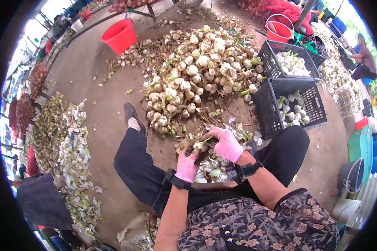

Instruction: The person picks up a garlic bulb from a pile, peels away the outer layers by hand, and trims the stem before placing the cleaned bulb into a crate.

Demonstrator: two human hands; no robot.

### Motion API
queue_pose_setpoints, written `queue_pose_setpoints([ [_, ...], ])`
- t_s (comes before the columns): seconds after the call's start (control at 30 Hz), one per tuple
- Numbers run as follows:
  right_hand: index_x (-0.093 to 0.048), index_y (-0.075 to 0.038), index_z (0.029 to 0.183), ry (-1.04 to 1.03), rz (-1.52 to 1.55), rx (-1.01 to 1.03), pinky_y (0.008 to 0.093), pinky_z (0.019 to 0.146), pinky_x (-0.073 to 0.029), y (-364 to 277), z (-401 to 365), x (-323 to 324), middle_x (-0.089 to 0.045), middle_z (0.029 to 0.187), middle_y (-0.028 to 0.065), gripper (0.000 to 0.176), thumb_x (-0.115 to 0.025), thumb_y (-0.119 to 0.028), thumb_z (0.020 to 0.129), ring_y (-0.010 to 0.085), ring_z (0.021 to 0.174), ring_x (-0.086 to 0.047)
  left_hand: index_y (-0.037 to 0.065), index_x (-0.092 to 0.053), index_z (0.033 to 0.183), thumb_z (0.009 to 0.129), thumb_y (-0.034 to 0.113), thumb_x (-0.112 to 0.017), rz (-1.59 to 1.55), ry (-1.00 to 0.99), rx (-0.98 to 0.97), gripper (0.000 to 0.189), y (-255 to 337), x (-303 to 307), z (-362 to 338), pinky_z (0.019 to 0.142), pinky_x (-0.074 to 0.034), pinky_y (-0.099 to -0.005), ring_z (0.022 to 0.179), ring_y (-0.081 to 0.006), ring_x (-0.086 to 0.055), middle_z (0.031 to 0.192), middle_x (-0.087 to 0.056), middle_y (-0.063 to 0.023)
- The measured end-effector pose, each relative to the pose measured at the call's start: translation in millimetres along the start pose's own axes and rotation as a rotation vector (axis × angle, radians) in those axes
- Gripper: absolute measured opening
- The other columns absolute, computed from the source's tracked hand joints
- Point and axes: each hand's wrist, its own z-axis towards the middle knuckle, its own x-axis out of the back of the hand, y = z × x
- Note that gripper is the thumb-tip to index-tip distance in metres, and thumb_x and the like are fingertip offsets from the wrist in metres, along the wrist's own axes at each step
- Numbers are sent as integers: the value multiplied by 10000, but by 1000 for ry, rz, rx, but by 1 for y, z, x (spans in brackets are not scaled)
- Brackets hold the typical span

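Left fingers [194,152] (curled) hold 1 bulb [198,145]; right fingers [214,131] pinch stalk [206,139].

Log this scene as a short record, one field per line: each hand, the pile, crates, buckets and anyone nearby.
Left hand: left hand in pink glove, holding a garlic bulb
Right hand: right hand in pink glove, at the bulb's leafy part; grip unclear
Pile: garlic heap on the floor ahead
Crates: near crate and far crate, dark, both holding white bulbs
Buckets: left red bucket, right red bucket
Nearby: a person at far right
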Motion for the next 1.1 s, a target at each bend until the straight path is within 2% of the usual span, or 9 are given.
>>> queue_pose_setpoints([
  [0.1, -664, -64, 934, -18, 81, -150, 368, 734, -481, 20, 3, -12, -641, 840, 193, 280, -552, -2, 685, 350, 817, -611, -4, -460, 1228, 904, 2, -509, -32, -22, 44, 328, -2, 10, 4, 891, -512, -350, 1027, -235, -590, 1135, -571, -126],
  [0.2, -664, -46, 910, 124, -267, -280, 348, 699, -487, 35, 12, -23, -651, 797, 180, 190, -591, -64, 736, 298, 767, -639, 2, -468, 1236, 892, -1, -532, -44, -92, 78, 350, -9, 17, 1, 882, -506, -333, 1029, -218, -585, 1150, -568, -111],
  [0.3, -663, -52, 984, -24, -322, -416, 380, 756, -489, 43, 23, -15, -655, 882, 182, 352, -491, 43, 691, 311, 850, -632, 19, -470, 1254, 876, -7, -562, -46, -188, 42, 390, -5, 19, 1, 887, -486, -315, 1036, -188, -573, 1155, -568, -81],
  [0.37, -640, -123, 1096, -18, -184, -119, 382, 831, -473, 44, 19, -13, -630, 1004, 178, 468, -461, 69, 708, 341, 956, -590, 22, -472, 1254, 864, -25, -568, -220, -84, 55, 405, -2, 22, 0, 905, -471, -307, 1044, -170, -561, 1142, -573, -63],
  [0.57, -663, -64, 1023, -205, 23, -181, 320, 801, -489, -13, 23, 0, -647, 947, 147, 320, -612, 7, 715, 277, 905, -624, 18, -504, 1183, 806, -56, -612, -102, 83, 12, 400, -7, 28, 12, 858, -478, -280, 964, -157, -587, 1077, -592, -72],
  [0.7, -688, -80, 978, -206, -98, -85, 320, 737, -484, -5, 19, -12, -651, 887, 115, 357, -558, 73, 683, 241, 851, -630, 18, -513, 1161, 809, -48, -616, -80, 90, 5, 372, -7, 29, 12, 833, -496, -284, 928, -152, -594, 1030, -596, -61],
  [0.77, -658, -53, 915, -202, -246, -47, 367, 747, -498, -16, 21, -13, -636, 867, 145, 231, -604, -24, 692, 327, 848, -615, 14, -514, 1155, 812, -56, -607, -140, 99, 39, 363, -6, 29, 12, 830, -510, -306, 921, -153, -597, 1025, -596, -63],
  [0.87, -627, -64, 893, -225, -501, 15, 408, 708, -487, -11, 20, -22, -614, 859, 136, 184, -599, -83, 711, 339, 817, -609, 15, -511, 1156, 830, -46, -586, -156, 98, 59, 341, -7, 31, 11, 828, -520, -322, 912, -162, -604, 1019, -598, -69],
  [1.1, -607, -71, 901, -309, -498, -45, 421, 711, -482, -8, 26, -16, -610, 889, 149, 175, -599, -123, 734, 341, 814, -614, -16, -481, 1190, 836, 44, -615, -184, -21, 143, 383, -9, 38, 15, 848, -499, -308, 940, -184, -605, 1060, -594, -91],
])
